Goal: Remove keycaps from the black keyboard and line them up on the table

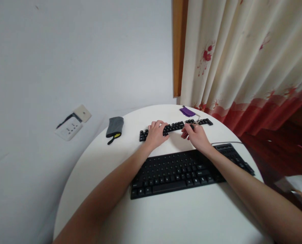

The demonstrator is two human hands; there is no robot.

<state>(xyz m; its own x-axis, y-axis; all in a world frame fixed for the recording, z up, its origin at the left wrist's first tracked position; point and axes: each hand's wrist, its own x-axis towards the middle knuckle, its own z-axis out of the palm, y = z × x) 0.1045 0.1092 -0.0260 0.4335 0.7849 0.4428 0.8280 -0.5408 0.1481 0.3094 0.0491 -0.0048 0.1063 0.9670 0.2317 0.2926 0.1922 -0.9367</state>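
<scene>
A black keyboard [181,171] lies on the round white table [166,220] in front of me. Beyond it runs a row of loose black keycaps [175,127]. My left hand [156,134] rests over the left part of that row with its fingers curled down onto the caps. My right hand [196,135] sits near the row's right part, its fingertips pinched on a single black keycap [192,126]. A purple keycap puller [187,111] with a wire end lies just behind the row.
A grey pouch with a yellow tab [114,127] lies at the table's left. A white wall socket [69,128] is on the wall at left. Cream curtains with red flowers [242,61] hang at the right. The keyboard's cable [227,142] trails to the right.
</scene>
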